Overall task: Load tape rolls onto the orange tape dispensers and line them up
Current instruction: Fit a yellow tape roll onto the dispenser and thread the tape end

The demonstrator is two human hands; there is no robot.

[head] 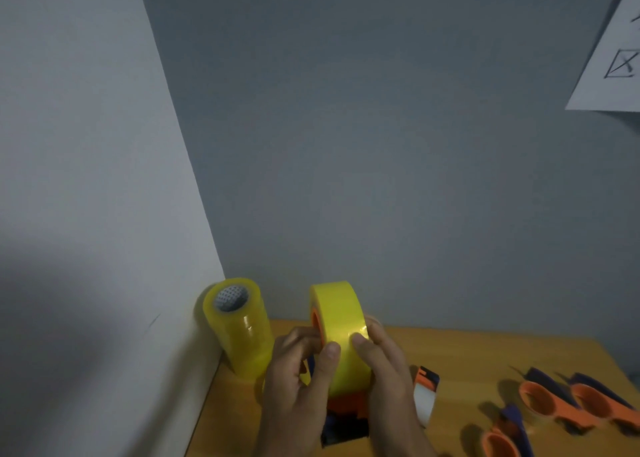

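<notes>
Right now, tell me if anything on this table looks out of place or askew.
Mostly the empty orange dispensers at the right: they lie scattered at mixed angles, not lined up. The stack of tape rolls in the corner leans slightly. Both hands, left and right, grip the yellow roll normally.

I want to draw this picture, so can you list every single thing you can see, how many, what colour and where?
tape roll in hands: one, yellow, held upright above the table, middle
dispenser under it: one, orange and dark, mostly hidden by the hands
stack of tape rolls: one stack, clear yellow, in the wall corner, left
empty dispensers: three, orange with dark parts, lying on the table, right
table: one, wooden brown, bottom
paper sheet: one, white with drawn marks, on the wall, top right
left hand: grips the roll's left side
right hand: grips the roll's right side
</notes>
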